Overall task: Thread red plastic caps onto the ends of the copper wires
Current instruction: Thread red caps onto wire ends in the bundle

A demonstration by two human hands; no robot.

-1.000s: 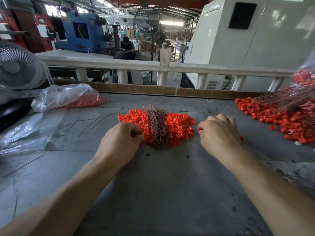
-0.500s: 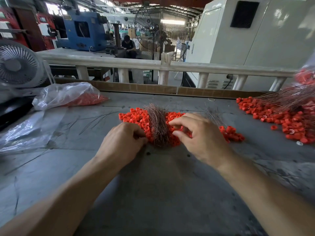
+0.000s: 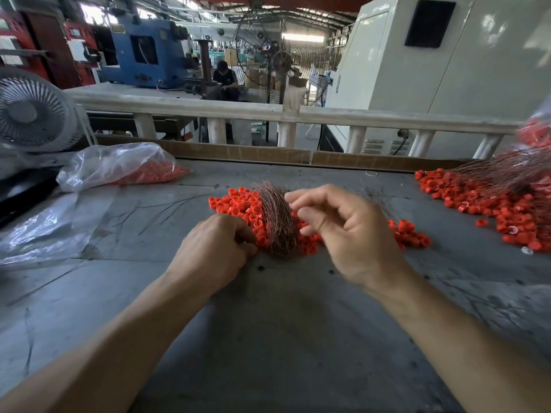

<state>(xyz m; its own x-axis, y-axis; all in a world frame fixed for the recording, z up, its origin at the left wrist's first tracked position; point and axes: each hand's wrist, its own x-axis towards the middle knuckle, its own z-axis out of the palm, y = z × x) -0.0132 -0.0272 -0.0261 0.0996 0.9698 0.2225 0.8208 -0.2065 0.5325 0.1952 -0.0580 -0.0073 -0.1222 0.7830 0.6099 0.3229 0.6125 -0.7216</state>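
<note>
Two bare arms reach out over a gray table (image 3: 268,338). The left hand (image 3: 213,254) rests on the table with its fingers curled tight at the near left edge of a pile of red plastic caps (image 3: 238,205). It seems to pinch something small there, but what it holds is hidden by the fingers. The right hand (image 3: 346,234) is lifted a little above the pile. Its fingers are bent and its thumb and first finger come close together. It is blurry, so you cannot tell if it holds a wire or a cap.

A thick bundle of copper wires (image 3: 277,216) lies across the middle of the red pile, between the two hands. More red caps (image 3: 410,234) peek out just right of the right hand.

Farther right sits a big heap of red caps (image 3: 492,204) with long thin wires (image 3: 507,174) lying over it. On the far left is a clear plastic bag (image 3: 119,166) with red caps inside, and a white fan (image 3: 32,111) behind it. A pale railing (image 3: 268,111) runs along the far side of the table.
</note>
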